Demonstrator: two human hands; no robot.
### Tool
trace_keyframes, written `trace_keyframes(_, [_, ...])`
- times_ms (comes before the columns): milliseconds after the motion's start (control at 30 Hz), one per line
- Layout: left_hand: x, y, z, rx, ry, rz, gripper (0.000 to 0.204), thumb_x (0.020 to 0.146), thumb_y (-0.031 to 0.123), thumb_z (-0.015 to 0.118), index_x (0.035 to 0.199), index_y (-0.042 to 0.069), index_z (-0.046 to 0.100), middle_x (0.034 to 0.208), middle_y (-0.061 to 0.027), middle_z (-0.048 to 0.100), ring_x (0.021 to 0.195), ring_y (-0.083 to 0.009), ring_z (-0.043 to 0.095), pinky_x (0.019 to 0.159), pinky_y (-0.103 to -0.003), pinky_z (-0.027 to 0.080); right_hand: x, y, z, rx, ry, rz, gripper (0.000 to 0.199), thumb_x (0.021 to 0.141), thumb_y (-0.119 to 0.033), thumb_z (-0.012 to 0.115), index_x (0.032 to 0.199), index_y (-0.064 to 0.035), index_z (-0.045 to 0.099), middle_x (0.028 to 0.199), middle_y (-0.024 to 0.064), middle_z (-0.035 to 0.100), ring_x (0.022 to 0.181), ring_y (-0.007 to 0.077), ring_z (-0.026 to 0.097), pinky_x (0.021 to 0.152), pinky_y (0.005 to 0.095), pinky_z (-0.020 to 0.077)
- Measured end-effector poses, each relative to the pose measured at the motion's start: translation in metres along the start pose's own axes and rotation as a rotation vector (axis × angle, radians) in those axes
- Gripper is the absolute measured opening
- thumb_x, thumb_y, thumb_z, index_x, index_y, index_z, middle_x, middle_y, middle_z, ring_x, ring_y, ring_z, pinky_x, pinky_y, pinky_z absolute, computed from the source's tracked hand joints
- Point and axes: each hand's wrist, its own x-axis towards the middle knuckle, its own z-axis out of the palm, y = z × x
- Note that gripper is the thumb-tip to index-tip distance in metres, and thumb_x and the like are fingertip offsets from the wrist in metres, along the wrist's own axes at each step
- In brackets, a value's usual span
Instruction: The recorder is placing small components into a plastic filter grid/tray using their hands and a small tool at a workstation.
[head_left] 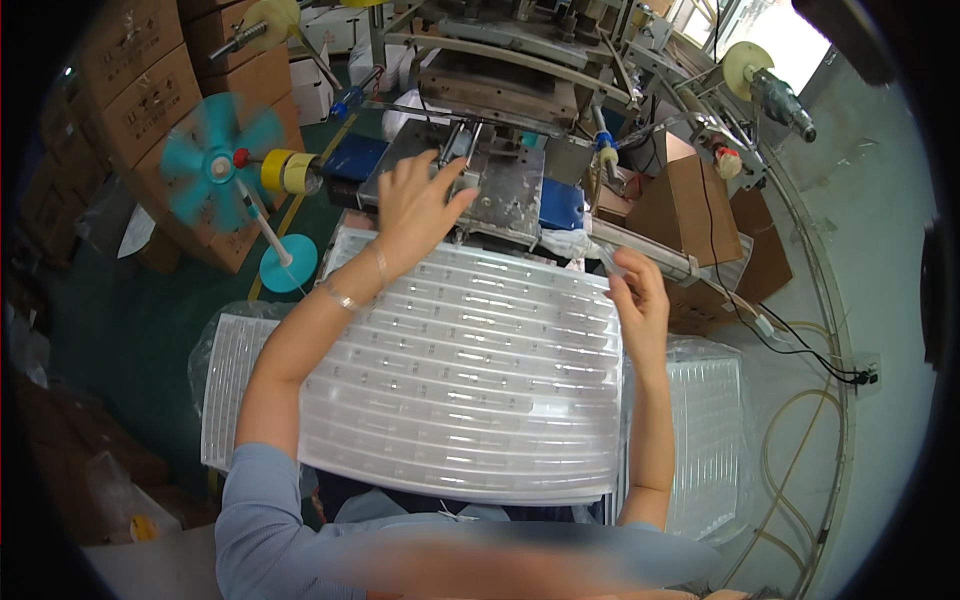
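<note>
Ribbed white tray (562, 409) sits nearer than metal plate (515, 205), green floor (215, 305) and dark-printed cartons (150, 85) leftward, left hand (415, 208) splayed over plate, right hand (641, 295) curled near tray's far-right corner, can't tell its grip.

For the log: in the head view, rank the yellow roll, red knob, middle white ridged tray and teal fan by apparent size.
Largest to smallest:
1. White ridged tray
2. Teal fan
3. Yellow roll
4. Red knob
</note>
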Motion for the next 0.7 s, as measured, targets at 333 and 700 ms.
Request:
trace_keyframes(333, [0.029,-0.019,0.006,-0.130,0.064,0.179,0.023,0.077,0.022,0.068,0.096,0.009,0.064,0.082,-0.0055,0.058,0.080,-0.0232,0.052,0.072,-0.036,0.037,0.087,-0.002,0.120,-0.288,0.142,-0.411,0.021,0.082,-0.013,0.067,0.101,-0.0058,0.063,0.095,0.0089,0.066,0.076,0.0202,0.065,0.063,0.0303,0.0514])
trace_keyframes(700, [-0.050,-0.002,-0.055,0.025,-0.195,0.288,0.038,0.072,0.013,0.071,0.107,0.006,0.060,0.086,-0.0062,0.061,0.083,-0.0227,0.057,0.077,-0.036,0.041,0.129,0.029,0.138,-0.508,0.132,-0.306,0.015,0.077,-0.024,0.066,0.087,-0.0126,0.069,0.079,0.0088,0.067,0.076,0.0299,0.063,0.067,0.0409,0.0498])
